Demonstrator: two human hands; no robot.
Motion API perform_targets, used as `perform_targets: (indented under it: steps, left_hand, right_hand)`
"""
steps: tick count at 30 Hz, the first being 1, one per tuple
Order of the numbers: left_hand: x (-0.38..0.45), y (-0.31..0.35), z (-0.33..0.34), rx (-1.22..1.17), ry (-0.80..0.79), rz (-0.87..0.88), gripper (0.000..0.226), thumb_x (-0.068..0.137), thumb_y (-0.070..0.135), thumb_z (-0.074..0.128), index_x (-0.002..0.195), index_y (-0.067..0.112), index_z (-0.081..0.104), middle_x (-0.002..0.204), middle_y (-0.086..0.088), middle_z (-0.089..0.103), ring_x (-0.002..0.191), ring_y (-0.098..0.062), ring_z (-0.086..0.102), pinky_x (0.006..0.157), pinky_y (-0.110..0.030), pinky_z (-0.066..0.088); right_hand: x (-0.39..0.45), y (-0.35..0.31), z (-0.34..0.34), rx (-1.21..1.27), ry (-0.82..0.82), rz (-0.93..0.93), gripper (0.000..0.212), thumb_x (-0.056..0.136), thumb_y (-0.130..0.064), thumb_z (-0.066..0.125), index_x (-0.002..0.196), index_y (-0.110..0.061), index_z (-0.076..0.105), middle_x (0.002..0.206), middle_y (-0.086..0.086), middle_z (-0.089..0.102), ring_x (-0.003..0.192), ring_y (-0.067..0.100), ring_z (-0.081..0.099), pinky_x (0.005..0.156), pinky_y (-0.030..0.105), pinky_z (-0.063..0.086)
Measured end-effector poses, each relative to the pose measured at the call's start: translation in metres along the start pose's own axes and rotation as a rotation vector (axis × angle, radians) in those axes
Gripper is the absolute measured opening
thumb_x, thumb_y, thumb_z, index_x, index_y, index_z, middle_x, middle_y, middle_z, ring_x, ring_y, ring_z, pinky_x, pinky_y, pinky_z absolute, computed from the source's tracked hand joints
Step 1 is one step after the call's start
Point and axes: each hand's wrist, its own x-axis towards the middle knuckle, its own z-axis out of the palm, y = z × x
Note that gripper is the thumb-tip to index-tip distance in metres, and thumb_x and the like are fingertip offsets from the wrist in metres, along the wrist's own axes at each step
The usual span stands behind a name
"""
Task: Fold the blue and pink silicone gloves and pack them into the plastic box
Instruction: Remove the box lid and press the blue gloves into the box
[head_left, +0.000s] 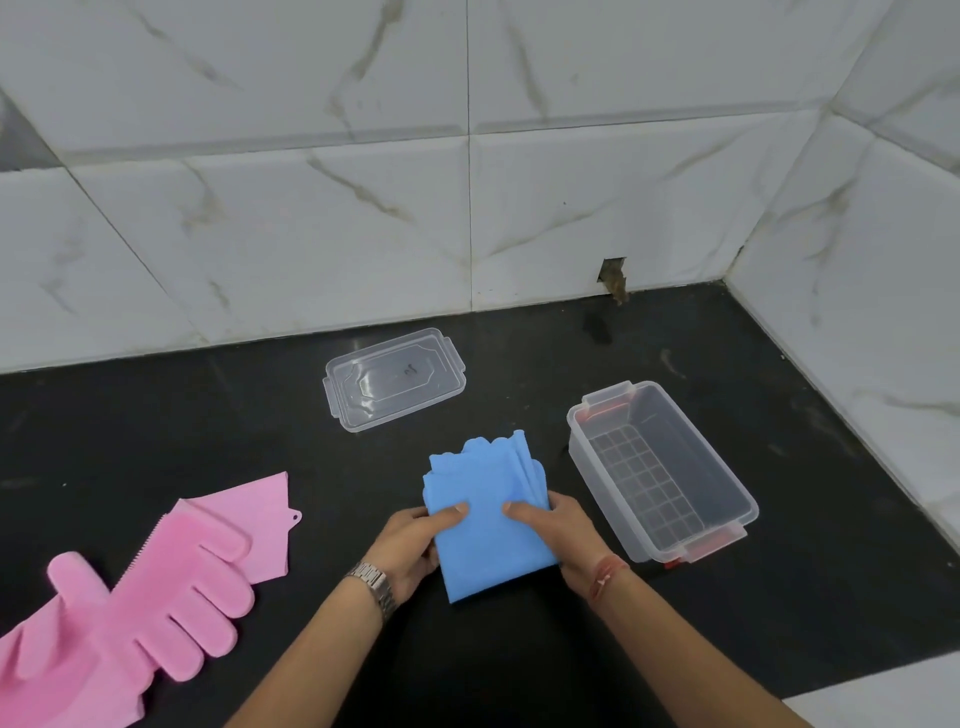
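The black countertop (260, 415) ran under everything, spreading out on all sides of the two hands and meeting marble-patterned wall tiles (467, 208) well beyond them and off to the right. Out to the left of the left hand lay the pink gloves (171, 577), unfolded and flat on the counter, overlapping one another, the fingers of the top one pointing back toward the hands and a scalloped cuff running off the near-left edge of view. Just to the right of the right hand stood the plastic box (662, 470), clear and open, with a grid pattern on its floor, red latches at both short ends and nothing visible inside it. Ahead of the hands and slightly left, well apart from them, its clear lid (395, 379) lay flat on the counter by itself. Between the hands sat the blue gloves (488, 514), folded into a thick layered bundle with wavy cuff edges showing at the far end. The left hand (415, 545) gripped the bundle's near-left edge, thumb pressed on top and fingers curled underneath. The right hand (566, 535) clamped the right edge the same way, thumb lying across the top. A metal watch (376, 584) circled the left wrist and a red thread (605, 574) the right.
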Motion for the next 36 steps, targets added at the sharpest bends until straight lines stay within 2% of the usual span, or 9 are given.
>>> perform_targets:
  steps: [7,13,16,20,25,27,29,32,36]
  left_hand:
    - [-0.008,-0.012,0.025,-0.109,-0.143,0.11,0.055,0.073,0.03,0.081,0.123,0.018,0.062,0.12,-0.013,0.068,0.108,-0.033,0.066,0.083,-0.046,0.056]
    - [-0.015,-0.011,0.058,-0.22,-0.308,0.194,0.053,0.08,0.019,0.074,0.13,0.016,0.056,0.127,-0.017,0.063,0.115,-0.037,0.061,0.083,-0.048,0.055]
    - [-0.015,-0.009,0.081,-0.196,-0.357,0.249,0.044,0.08,0.009,0.071,0.122,0.017,0.062,0.125,-0.016,0.064,0.113,-0.036,0.062,0.083,-0.047,0.056]
    - [-0.015,0.001,0.119,-0.161,-0.395,0.281,0.04,0.083,-0.001,0.065,0.119,0.014,0.062,0.119,-0.015,0.068,0.108,-0.032,0.065,0.081,-0.043,0.057]
    - [-0.009,0.016,0.17,0.001,-0.328,0.303,0.044,0.084,-0.01,0.059,0.118,0.019,0.059,0.106,-0.008,0.071,0.099,-0.029,0.068,0.079,-0.047,0.058]
    - [-0.006,0.019,0.189,0.063,-0.283,0.281,0.051,0.081,-0.01,0.063,0.122,0.02,0.056,0.111,-0.011,0.068,0.101,-0.03,0.066,0.082,-0.05,0.057]
    - [-0.001,0.018,0.203,0.097,-0.233,0.242,0.056,0.08,-0.01,0.063,0.126,0.018,0.052,0.116,-0.014,0.064,0.105,-0.031,0.063,0.087,-0.053,0.054]
    - [0.01,0.012,0.216,0.118,-0.145,0.172,0.053,0.082,-0.01,0.06,0.128,0.015,0.05,0.114,-0.015,0.064,0.103,-0.03,0.063,0.088,-0.051,0.053]
    - [0.021,0.004,0.224,0.169,-0.09,0.13,0.055,0.083,-0.01,0.059,0.13,0.015,0.045,0.112,-0.013,0.063,0.105,-0.031,0.061,0.091,-0.052,0.052]
  right_hand:
    - [-0.026,-0.001,-0.022,0.101,-0.171,-0.103,0.034,0.087,-0.016,0.069,0.12,-0.018,0.062,0.112,0.006,0.073,0.103,0.025,0.07,0.092,0.045,0.056]
    - [-0.044,-0.025,-0.041,-0.105,-0.01,-0.276,0.026,0.09,-0.018,0.066,0.112,-0.032,0.062,0.106,-0.006,0.071,0.099,0.014,0.068,0.084,0.029,0.054]
    - [-0.051,-0.038,-0.063,-0.218,0.05,-0.351,0.022,0.091,-0.018,0.064,0.107,-0.033,0.062,0.105,-0.007,0.069,0.097,0.011,0.066,0.076,0.022,0.05]
    - [-0.056,-0.055,-0.093,-0.371,0.13,-0.444,0.02,0.091,-0.014,0.064,0.108,-0.025,0.065,0.099,-0.003,0.07,0.091,0.012,0.066,0.076,0.026,0.052]
    - [-0.051,-0.067,-0.125,-0.55,0.268,-0.486,0.021,0.091,-0.013,0.062,0.11,-0.02,0.063,0.094,-0.001,0.067,0.086,0.014,0.063,0.072,0.028,0.05]
    - [-0.047,-0.069,-0.135,-0.623,0.33,-0.509,0.023,0.091,-0.012,0.061,0.111,-0.023,0.061,0.091,-0.004,0.066,0.083,0.01,0.061,0.067,0.022,0.045]
    - [-0.042,-0.07,-0.143,-0.704,0.39,-0.517,0.02,0.09,-0.01,0.059,0.107,-0.02,0.063,0.088,-0.001,0.067,0.08,0.016,0.061,0.065,0.022,0.045]
    - [-0.032,-0.066,-0.149,-0.759,0.417,-0.47,0.019,0.091,-0.011,0.055,0.106,-0.02,0.063,0.09,0.004,0.068,0.083,0.023,0.062,0.072,0.034,0.047]
    - [-0.02,-0.053,-0.153,-0.763,0.406,-0.405,0.03,0.091,-0.012,0.054,0.117,-0.026,0.06,0.097,0.003,0.067,0.091,0.026,0.062,0.079,0.037,0.048]
